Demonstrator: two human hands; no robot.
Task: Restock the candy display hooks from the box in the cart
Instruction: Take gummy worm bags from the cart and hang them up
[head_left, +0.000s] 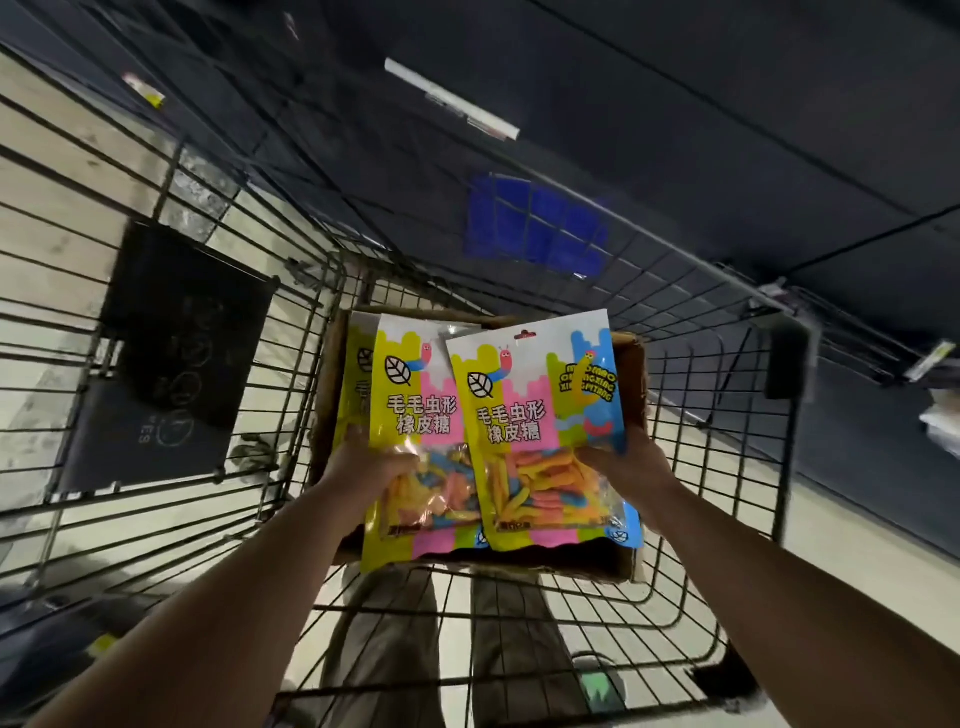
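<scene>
The left hand (371, 462) grips one candy bag (410, 395) and the right hand (621, 460) another candy bag (524, 415), both just above the box (635, 379) inside the cart (787, 441). No hooks show, so hanging likely remains.

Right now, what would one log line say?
left hand: grips left candy bag | right hand: grips right candy bag | box: in cart, beneath bags

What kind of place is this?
Probably a shop aisle: a wire shopping cart, candy bags held over a cardboard box in it, and dark shelves with what looks like a price strip.
</scene>
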